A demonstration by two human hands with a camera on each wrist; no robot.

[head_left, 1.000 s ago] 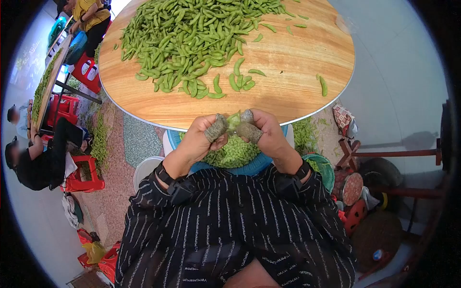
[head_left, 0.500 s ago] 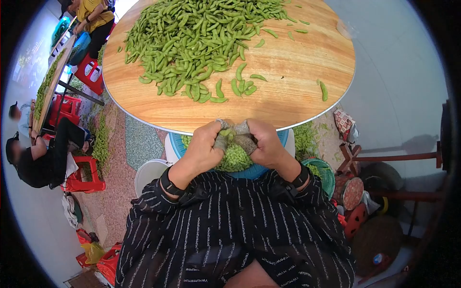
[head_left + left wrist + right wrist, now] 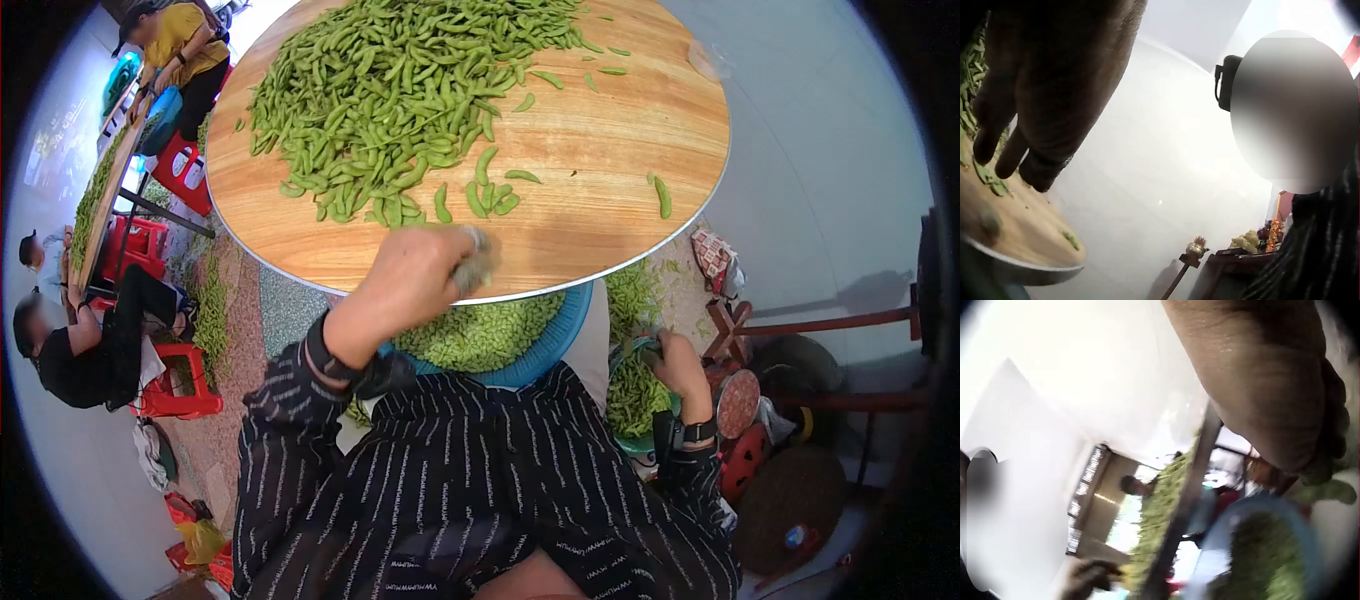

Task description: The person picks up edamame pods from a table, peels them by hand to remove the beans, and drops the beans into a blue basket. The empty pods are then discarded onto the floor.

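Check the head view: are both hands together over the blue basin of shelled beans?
No. The left hand is up at the table edge, while the right hand is down at the green basket.

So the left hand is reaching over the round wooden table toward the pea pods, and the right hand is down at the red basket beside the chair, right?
Nearly. The basket is green, not red, as the head view shows. The right hand is down at it, and the left hand does reach over the table toward the pods.

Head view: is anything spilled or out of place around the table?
Yes. Pods lie scattered on the floor right of the blue basin, and more litter the floor at the left, beside the table. A lone pod sits apart from the pile.
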